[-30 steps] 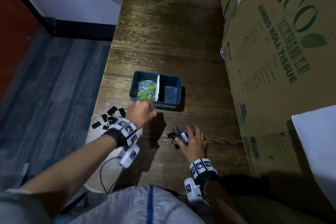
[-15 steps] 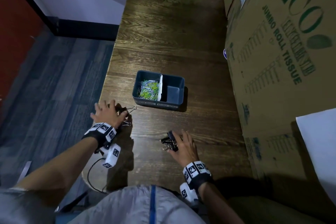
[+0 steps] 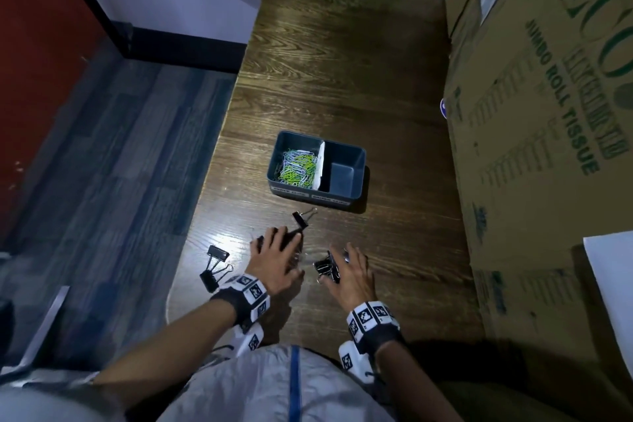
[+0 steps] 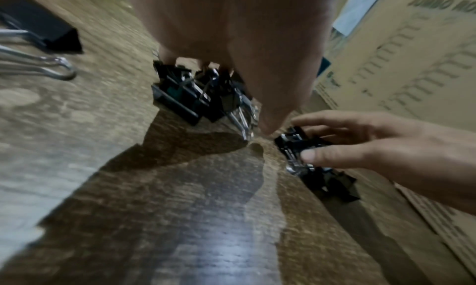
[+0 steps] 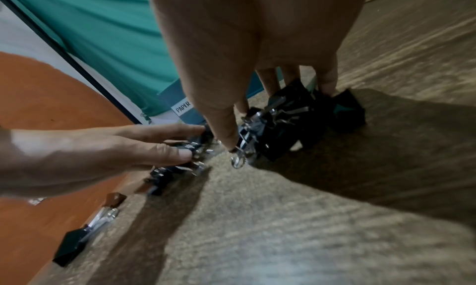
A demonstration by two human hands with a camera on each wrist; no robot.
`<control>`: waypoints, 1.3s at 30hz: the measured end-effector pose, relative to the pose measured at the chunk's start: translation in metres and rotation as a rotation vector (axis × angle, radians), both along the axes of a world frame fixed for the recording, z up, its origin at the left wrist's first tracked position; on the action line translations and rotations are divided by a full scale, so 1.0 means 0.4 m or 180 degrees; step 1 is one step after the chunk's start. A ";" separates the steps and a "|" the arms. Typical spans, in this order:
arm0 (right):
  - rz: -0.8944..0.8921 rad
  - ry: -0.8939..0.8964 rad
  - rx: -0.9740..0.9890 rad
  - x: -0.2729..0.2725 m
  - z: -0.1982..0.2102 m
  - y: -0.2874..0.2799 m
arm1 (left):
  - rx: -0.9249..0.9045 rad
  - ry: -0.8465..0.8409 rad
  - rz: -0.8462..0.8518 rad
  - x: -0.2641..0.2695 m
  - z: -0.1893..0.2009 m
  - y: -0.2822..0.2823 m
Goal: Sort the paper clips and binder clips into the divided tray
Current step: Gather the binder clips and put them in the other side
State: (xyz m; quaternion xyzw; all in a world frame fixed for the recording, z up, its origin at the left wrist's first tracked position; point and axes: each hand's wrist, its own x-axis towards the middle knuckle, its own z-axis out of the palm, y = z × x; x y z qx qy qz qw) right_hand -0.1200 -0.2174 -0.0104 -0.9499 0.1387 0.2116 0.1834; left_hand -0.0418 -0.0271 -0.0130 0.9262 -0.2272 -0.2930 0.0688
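A dark blue divided tray stands on the wooden table. Its left compartment holds green and white paper clips; the right compartment shows only its bare bottom. My left hand lies flat with fingers spread over a heap of black binder clips. Just to its right, my right hand rests with straight fingers on a second heap of binder clips, thumb tip down beside a wire handle. Three loose binder clips lie apart: one before the tray, two near the table's left edge.
A large cardboard box walls off the table's right side, with a white sheet lying on it. The table's left edge drops to a grey floor close to the loose clips. Bare wood stretches beyond the tray.
My left hand left the tray, went to the clips at the left edge, then slid right with a heap beneath it, close to my right hand. The right hand stayed on its heap.
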 end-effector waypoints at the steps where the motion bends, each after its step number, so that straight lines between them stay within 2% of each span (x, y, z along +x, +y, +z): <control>1: 0.0018 -0.0012 -0.0015 0.000 0.004 0.001 | -0.0087 -0.0017 -0.0086 -0.006 0.009 -0.002; 3: 0.0052 -0.0047 -0.0070 0.009 0.016 0.001 | -0.0219 -0.0112 -0.0113 -0.012 0.032 0.013; 6: 0.0036 0.0028 0.0105 0.047 0.043 0.001 | -0.0118 -0.0281 0.0404 -0.015 0.059 0.078; 9: 0.0224 0.0048 0.0446 0.101 0.061 0.022 | 0.0415 -0.0171 0.0911 -0.012 0.069 0.173; 12: 0.0629 -0.0058 0.0515 0.161 0.066 0.060 | 0.0922 0.0073 0.1068 -0.014 0.070 0.243; 17: 0.0750 0.0403 0.0607 0.236 0.065 0.089 | 0.0336 0.0436 0.1332 -0.038 0.038 0.232; 21: 0.1185 0.0519 0.0315 0.204 0.063 0.081 | -0.0366 0.0466 0.1338 -0.028 0.027 0.186; 24: 0.1150 0.0277 0.0359 0.143 0.048 0.071 | -0.0760 0.0400 0.0950 -0.034 0.036 0.140; 29: 0.1259 0.0007 0.0381 0.068 0.045 0.021 | -0.0818 0.0442 0.0253 -0.039 0.037 0.090; 33: 0.0285 -0.0163 0.0449 0.020 0.077 -0.052 | -0.0347 0.0040 0.0162 -0.020 0.060 0.088; 36: -0.0373 0.0360 0.0235 0.008 0.072 -0.101 | 0.0209 0.0049 -0.0023 0.013 0.058 0.088; 39: -0.0273 0.1099 0.0124 0.018 0.059 -0.098 | 0.0444 0.0216 -0.0336 0.021 0.042 0.063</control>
